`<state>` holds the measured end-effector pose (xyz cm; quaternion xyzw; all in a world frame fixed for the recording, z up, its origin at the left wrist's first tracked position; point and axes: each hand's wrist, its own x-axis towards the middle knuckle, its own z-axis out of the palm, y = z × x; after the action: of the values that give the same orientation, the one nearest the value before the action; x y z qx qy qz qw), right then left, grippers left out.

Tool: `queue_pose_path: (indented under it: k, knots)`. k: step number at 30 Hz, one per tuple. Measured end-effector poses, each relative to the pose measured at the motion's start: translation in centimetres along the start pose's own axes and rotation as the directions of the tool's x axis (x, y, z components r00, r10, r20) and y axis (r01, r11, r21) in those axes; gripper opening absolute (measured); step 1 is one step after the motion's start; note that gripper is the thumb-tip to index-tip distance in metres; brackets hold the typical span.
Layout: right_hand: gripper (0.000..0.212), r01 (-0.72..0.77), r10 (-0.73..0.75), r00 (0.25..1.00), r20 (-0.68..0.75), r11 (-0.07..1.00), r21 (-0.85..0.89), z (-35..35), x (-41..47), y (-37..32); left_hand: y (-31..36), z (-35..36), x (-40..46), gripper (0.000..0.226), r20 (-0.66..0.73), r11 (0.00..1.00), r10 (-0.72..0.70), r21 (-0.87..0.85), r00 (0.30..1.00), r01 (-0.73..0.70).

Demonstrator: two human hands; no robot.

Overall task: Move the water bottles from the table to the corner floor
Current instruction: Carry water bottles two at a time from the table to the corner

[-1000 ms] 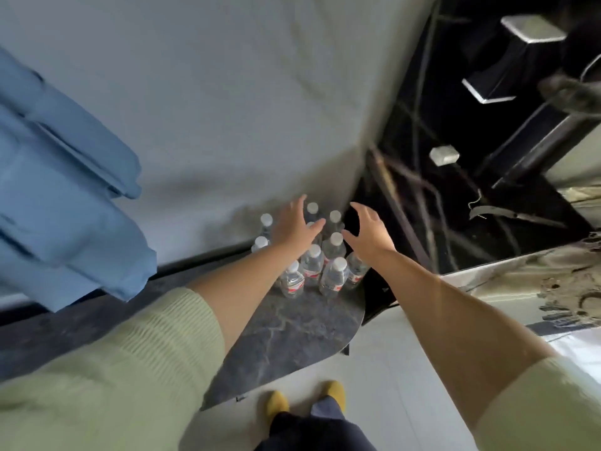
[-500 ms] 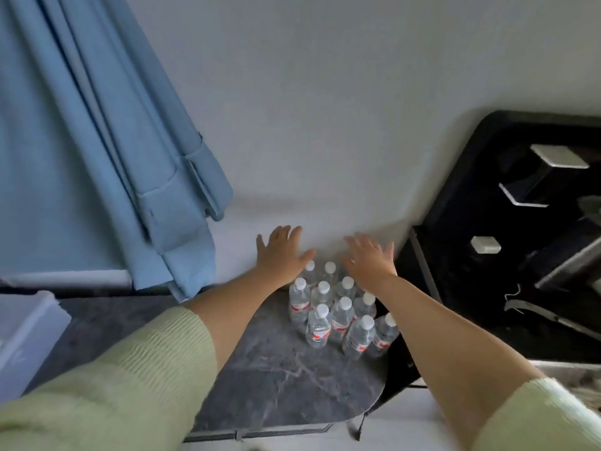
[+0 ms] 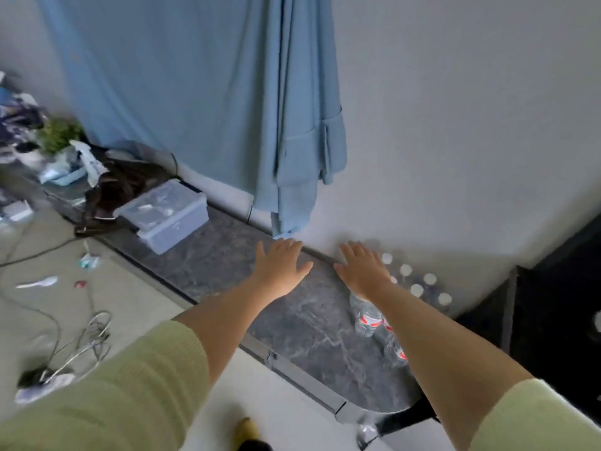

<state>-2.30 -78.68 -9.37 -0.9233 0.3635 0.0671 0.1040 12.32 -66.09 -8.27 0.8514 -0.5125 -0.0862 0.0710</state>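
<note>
Beside wall: clear white-capped plastic bottles [image 3: 418, 289] clustered on marbled grey slab [image 3: 302, 323].

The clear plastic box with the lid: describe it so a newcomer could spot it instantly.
Follow the dark marbled table along the wall, leftward from the water bottles. Below the hanging blue cloth sits the clear plastic box, rectangular and lidded, the only see-through container there, beside a dark brown bag.

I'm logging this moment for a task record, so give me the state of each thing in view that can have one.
left hand: open, fingers spread, holding nothing.
right hand: open, fingers spread, holding nothing.
water bottles: capped, upright, clustered on the dark marbled surface by the wall.
plastic box: lid on, resting on the dark marbled surface.
blue curtain: hanging.
</note>
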Motion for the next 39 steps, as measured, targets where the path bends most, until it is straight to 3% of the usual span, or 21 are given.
queue_pose_path:
  k: [7, 16, 28, 39]
  knots:
    - [0.057, 0.345, -0.345, 0.939, -0.005, 0.938, -0.045, 0.1, 0.3, -13.4, -11.6, -3.6, -9.7, 0.061, -0.112, 0.941, -0.320, 0.079, 0.941, 0.329]
    - [0.056, 0.577, -0.571, 0.817, 0.080, 0.812, -0.093, 3.3, -2.5, -32.4, -24.7, -5.1, -24.8, 0.054, -0.124, 0.787, -0.614, -0.029, 0.779, 0.616]
    - [0.057, 0.801, -0.791, 0.598, 0.126, 0.589, -0.107, 8.6, -9.3, -56.4, -40.9, -8.4, -43.3, 0.057, -0.147, 0.574, -0.817, -0.125, 0.557, 0.809]
    - [0.053, 0.897, -0.865, 0.441, 0.242, 0.417, -0.145, 10.8, -10.8, -69.9, -49.7, -7.9, -50.9, 0.058, -0.082, 0.374, -0.927, -0.201, 0.365, 0.905]
